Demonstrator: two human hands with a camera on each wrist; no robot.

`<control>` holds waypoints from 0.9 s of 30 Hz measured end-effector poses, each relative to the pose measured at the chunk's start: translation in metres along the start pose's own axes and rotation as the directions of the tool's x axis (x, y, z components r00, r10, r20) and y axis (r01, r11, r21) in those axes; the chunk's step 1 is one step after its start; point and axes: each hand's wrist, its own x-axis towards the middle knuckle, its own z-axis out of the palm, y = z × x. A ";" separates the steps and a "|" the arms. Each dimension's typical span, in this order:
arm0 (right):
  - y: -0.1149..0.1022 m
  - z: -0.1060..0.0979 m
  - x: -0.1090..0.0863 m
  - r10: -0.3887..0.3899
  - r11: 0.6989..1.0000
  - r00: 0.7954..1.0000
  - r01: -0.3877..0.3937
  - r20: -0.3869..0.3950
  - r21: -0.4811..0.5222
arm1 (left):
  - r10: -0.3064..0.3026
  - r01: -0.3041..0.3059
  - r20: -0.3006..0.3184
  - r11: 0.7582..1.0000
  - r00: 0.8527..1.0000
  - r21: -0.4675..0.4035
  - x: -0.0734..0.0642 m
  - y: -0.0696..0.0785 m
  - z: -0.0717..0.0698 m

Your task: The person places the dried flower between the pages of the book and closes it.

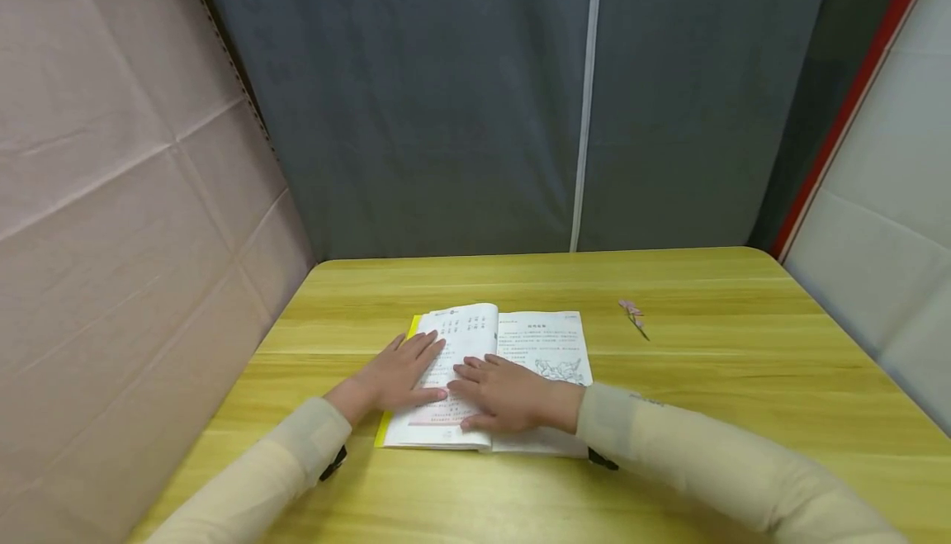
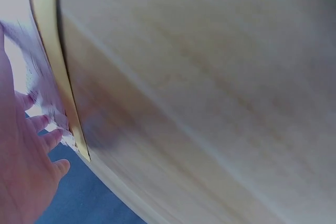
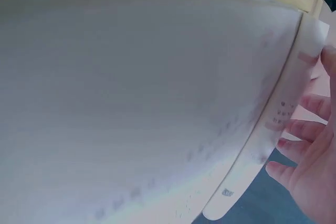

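An open book with printed pages and a yellow cover edge lies on the table. My left hand rests with spread fingers on the outer side of its left page. On the same page, nearer the spine, lies my right hand, fingers straight and pointing left, its wrist crossing the right page. In the left wrist view, the left hand shows beside the yellow cover edge. The right wrist view has the right hand extended over the page past the spine. Both hands cover part of the text.
A small sprig with pink flowers lies right of the book on the wood-grain table. Behind the table hangs a dark grey curtain. Pale cloth walls stand at both sides.
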 end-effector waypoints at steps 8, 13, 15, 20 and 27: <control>0.026 -0.018 -0.017 0.072 0.996 0.990 -0.065 -0.125 0.062 | -0.013 0.013 -0.002 1.000 1.000 -0.025 0.000 0.000 0.001; 0.050 -0.023 -0.041 0.167 0.978 0.944 -0.123 -0.284 0.168 | -0.023 0.024 0.026 0.999 0.999 -0.039 0.000 0.000 0.002; 0.059 -0.024 -0.053 0.231 0.960 0.921 -0.165 -0.314 0.225 | -0.030 0.031 0.035 0.998 0.999 -0.047 0.000 0.001 0.003; 0.084 -0.022 -0.086 0.449 0.863 0.828 -0.305 -0.336 0.402 | -0.034 0.037 0.036 0.997 0.999 -0.069 -0.001 0.001 0.005; 0.127 -0.019 -0.131 0.669 0.680 0.684 -0.404 -0.291 0.612 | -0.033 0.034 0.015 0.996 0.999 -0.084 -0.002 0.000 0.007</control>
